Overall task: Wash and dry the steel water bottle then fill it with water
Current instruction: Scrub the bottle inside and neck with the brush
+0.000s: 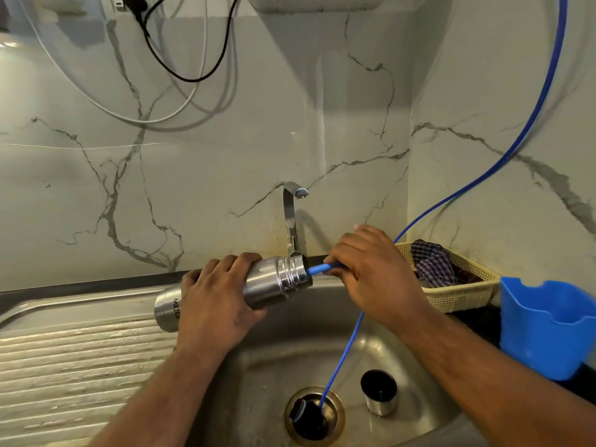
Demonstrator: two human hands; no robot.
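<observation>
Bottle [277,280] middle: covered by the left hand [216,304], lettering half hidden.
Blue tube [516,150]: runs off the top edge; part vanishes inside the right hand [371,275].
Blue tub [545,327]: cropped at right.

Left hand [219,301] gripping a silver steel water bottle [274,282] held nearly level over the steel sink basin [290,343], open mouth facing right, right hand [371,269] pinching a thin blue tube [317,269] at that mouth, small steel cup [380,395] upright in the basin's near right, curved steel tap [289,214] behind
</observation>
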